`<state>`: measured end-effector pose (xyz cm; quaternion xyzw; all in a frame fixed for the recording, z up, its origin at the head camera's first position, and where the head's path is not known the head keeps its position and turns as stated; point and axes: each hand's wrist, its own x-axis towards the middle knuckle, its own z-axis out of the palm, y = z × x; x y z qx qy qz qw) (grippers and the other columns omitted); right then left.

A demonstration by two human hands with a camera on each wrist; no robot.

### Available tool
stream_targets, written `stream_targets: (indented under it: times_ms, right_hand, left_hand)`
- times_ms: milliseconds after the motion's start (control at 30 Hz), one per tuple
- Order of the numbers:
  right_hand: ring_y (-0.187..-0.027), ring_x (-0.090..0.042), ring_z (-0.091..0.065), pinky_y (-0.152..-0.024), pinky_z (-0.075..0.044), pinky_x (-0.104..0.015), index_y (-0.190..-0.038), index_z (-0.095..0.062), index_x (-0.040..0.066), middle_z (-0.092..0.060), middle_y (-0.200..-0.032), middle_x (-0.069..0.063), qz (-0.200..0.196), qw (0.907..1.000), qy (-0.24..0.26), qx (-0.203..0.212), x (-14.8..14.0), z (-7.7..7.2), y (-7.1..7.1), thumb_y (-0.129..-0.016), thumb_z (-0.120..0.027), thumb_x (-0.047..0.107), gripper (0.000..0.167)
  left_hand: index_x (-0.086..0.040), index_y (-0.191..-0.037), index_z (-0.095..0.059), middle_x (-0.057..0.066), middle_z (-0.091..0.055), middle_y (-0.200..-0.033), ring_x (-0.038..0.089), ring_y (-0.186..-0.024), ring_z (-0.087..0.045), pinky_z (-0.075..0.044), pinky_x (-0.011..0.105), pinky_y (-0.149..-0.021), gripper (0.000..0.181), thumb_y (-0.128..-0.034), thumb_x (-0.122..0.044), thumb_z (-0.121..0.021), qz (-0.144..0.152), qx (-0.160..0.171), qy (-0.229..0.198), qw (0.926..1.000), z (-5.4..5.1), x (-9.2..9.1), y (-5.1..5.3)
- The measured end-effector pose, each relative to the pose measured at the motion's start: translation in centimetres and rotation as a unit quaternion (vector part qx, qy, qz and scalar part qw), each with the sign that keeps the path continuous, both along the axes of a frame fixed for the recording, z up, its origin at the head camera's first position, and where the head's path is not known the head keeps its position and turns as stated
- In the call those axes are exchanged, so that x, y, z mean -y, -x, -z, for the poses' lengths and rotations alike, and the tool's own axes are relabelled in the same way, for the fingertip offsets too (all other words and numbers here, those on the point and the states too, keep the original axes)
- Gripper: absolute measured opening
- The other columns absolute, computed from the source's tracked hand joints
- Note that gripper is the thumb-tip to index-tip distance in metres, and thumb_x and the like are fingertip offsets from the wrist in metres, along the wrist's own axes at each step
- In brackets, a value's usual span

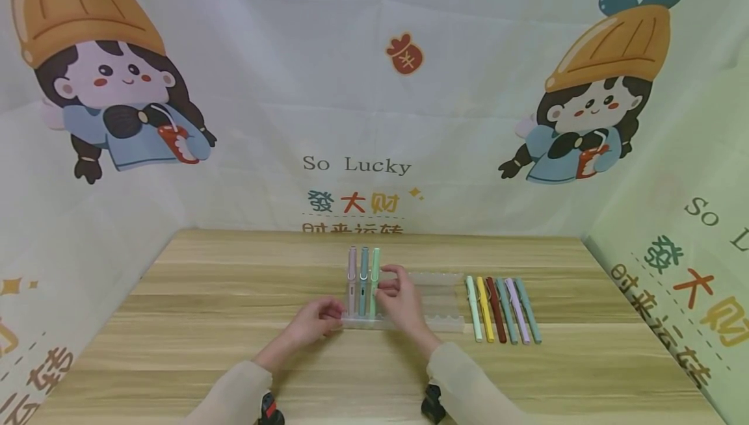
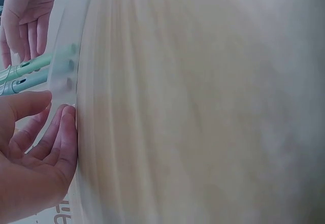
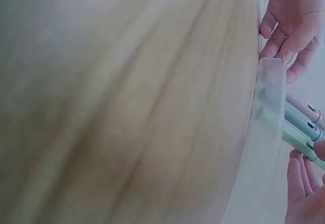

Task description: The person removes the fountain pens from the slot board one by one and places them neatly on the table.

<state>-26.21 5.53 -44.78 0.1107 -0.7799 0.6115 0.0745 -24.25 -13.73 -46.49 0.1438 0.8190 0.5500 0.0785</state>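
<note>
A clear plastic pen rack (image 1: 445, 323) with notched edges lies on the table. Three capped pens lie side by side at its left end: a dusty pink pen (image 1: 352, 288), a blue-green pen (image 1: 364, 288) and a light green pen (image 1: 376, 257). My right hand (image 1: 402, 298) pinches the light green pen between thumb and fingers; the right wrist view shows the pen's lower end at the rack's front strip (image 3: 271, 79). My left hand (image 1: 316, 318) holds the rack's left front corner, its thumb and fingertips around the end, as the left wrist view shows.
Right of the rack lies a row of several pens: a mint pen (image 1: 474, 311), a yellow pen (image 1: 485, 311), a dark red pen (image 1: 496, 311), and blue-green and lilac ones. The wooden table (image 1: 234, 269) meets a printed cloth backdrop (image 1: 263, 119) behind and at both sides.
</note>
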Motion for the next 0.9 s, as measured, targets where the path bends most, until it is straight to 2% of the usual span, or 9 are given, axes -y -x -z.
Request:
stream_targets:
  times_ms: [200, 567, 767, 900]
  right_hand:
    - [-0.080, -0.027, -0.060, -0.069, -0.049, -0.031, -0.117, -0.045, 0.001, -0.060, -0.088, -0.017, -0.007, 1.0000, -0.004, -0.005, 0.2, 0.1, 0.2, -0.074, -0.058, -0.009, 0.046]
    - [-0.078, -0.023, -0.060, -0.068, -0.049, -0.029, -0.116, -0.046, 0.005, -0.061, -0.084, -0.011, 0.008, 0.9998, -0.017, -0.004, 0.2, -0.1, 0.3, -0.075, -0.059, -0.007, 0.045]
    - [-0.081, -0.029, -0.059, -0.072, -0.048, -0.035, -0.115, -0.046, 0.002, -0.061, -0.086, -0.017, -0.002, 0.9989, 0.017, -0.044, 0.0, -1.0, 0.3, -0.076, -0.058, -0.008, 0.042]
    - [-0.081, -0.030, -0.059, -0.073, -0.048, -0.035, -0.116, -0.046, 0.001, -0.061, -0.087, -0.019, -0.001, 0.9983, 0.036, -0.046, -0.3, -1.7, 0.3, -0.076, -0.059, -0.008, 0.043]
  left_hand:
    - [0.008, -0.097, -0.054, 0.009, -0.055, -0.084, 0.019, -0.074, -0.053, -0.047, 0.031, -0.060, 0.018, -0.0797, 0.005, -0.054, 0.002, 0.000, -0.004, 1.0000, 0.0, 0.0, 0.0]
    - [0.008, -0.097, -0.054, 0.009, -0.055, -0.083, 0.019, -0.074, -0.052, -0.047, 0.031, -0.060, 0.018, -0.0800, 0.005, -0.054, 0.007, -0.001, -0.006, 1.0000, 0.0, 0.1, 0.1]
    - [0.008, -0.098, -0.054, 0.009, -0.055, -0.084, 0.018, -0.075, -0.052, -0.047, 0.031, -0.060, 0.017, -0.0805, 0.005, -0.054, 0.009, -0.001, -0.006, 0.9999, 0.0, 0.1, 0.1]
    - [0.009, -0.097, -0.053, 0.010, -0.055, -0.085, 0.019, -0.075, -0.052, -0.047, 0.031, -0.060, 0.017, -0.0809, 0.005, -0.053, 0.012, -0.004, -0.007, 0.9999, 0.0, 0.1, 0.1]
